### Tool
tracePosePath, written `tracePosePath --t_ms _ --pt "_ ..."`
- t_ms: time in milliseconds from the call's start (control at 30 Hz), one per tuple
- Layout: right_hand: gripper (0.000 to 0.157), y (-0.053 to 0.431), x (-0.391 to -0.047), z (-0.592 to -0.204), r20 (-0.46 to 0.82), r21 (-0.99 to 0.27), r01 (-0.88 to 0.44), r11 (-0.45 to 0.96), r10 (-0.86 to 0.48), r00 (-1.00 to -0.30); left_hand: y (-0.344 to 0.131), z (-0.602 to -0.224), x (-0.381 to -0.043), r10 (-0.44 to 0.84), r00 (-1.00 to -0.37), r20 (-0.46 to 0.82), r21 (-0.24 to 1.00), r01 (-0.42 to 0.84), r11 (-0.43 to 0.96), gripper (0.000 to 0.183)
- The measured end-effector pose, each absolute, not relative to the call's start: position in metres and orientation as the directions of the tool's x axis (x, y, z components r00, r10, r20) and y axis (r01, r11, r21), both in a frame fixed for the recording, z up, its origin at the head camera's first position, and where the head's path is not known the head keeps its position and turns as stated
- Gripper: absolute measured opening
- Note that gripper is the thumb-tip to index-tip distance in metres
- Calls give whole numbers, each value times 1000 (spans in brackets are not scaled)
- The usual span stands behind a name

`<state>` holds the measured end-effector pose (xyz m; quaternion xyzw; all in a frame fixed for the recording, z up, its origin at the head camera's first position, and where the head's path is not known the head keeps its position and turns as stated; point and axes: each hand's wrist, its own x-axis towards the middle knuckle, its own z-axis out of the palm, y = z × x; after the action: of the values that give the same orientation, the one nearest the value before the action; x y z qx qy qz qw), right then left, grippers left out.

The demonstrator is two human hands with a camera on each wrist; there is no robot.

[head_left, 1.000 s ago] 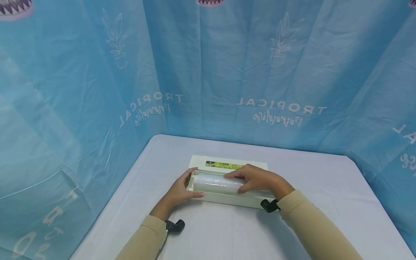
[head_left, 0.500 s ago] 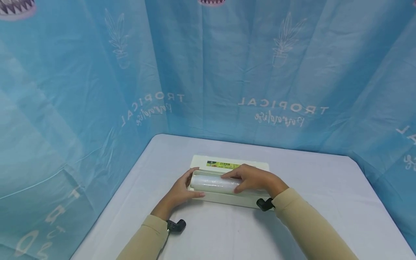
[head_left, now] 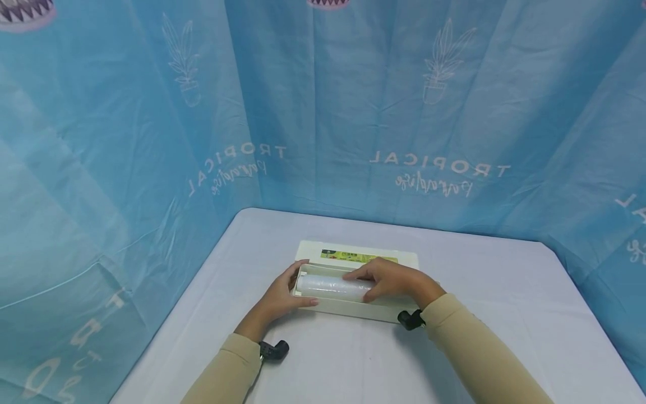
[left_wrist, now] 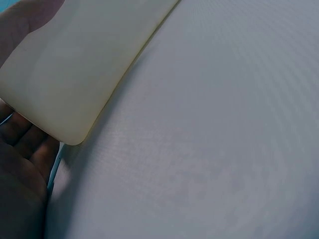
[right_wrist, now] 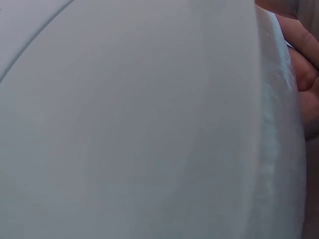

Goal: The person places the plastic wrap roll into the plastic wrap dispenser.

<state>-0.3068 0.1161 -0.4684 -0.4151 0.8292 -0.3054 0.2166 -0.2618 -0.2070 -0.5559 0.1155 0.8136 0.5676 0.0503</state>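
Observation:
A long cream-coloured box (head_left: 348, 308) lies on the table in the head view, its lid tipped back. Inside it is a roll of clear plastic wrap (head_left: 330, 285), lengthwise along the box. My left hand (head_left: 276, 294) holds the box's left end, thumb on the near wall and fingers round the far corner. From above, my right hand (head_left: 393, 279) grips the roll near its right part, hiding that end. In the right wrist view, the roll (right_wrist: 281, 124) shows above the box wall (right_wrist: 139, 119). The left wrist view shows the box corner (left_wrist: 84, 64) in my left hand.
The lid (head_left: 308, 249) carries a yellow-green label (head_left: 343, 256) and lies behind the box. A white cloth covers the table (head_left: 348, 370). Blue printed curtains (head_left: 343, 112) hang along the back and sides.
My right hand has shifted slightly left with the roll, and the roll now sits lower in the box. The left hand has kept its grip on the box end.

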Motion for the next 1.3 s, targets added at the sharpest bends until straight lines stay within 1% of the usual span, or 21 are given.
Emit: tracePosePath --t_ms 500,667,900,1133,1300 --pt "66 116 -306 -470 -120 -718 -519 464 -817 -564 -207 -557 -263 235 -971 46 933 126 338 112" --pt "67 116 -305 -471 -128 -741 -484 466 -805 -579 -206 -556 -262 229 -973 40 933 118 339 112" --pt "67 118 -306 -474 -144 -735 -465 493 -784 -604 -206 -556 -262 226 -973 41 934 117 337 112" --pt "64 119 -309 -478 -121 -752 -468 464 -796 -594 -206 -557 -262 223 -974 43 931 120 345 112" --pt "62 121 -308 -479 -108 -758 -462 461 -787 -607 -206 -556 -260 225 -973 44 932 121 343 112"
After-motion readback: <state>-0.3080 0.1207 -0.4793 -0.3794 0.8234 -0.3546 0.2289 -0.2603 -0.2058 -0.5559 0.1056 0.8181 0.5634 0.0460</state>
